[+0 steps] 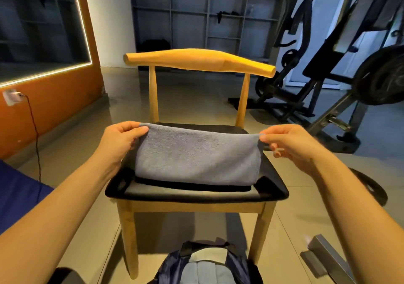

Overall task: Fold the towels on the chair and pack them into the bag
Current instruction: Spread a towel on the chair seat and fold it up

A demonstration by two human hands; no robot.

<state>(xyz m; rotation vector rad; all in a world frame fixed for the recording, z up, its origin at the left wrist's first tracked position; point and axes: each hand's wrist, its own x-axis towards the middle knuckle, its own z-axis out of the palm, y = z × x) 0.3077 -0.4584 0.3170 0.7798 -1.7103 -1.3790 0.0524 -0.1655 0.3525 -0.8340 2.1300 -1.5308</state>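
My left hand (122,140) and right hand (290,146) each pinch a top corner of the grey towel (196,156), thumb against fingers. Long axis runs 9–3. Held edge lifted at 12, rest drapes to 6 onto the chair (273,190) seat. Bag (209,266) on floor at 6, between my forearms. Equal reach, so likely fold toward 6.

plain grey towel (196,156), black seat (196,194), orange wall (54,100)
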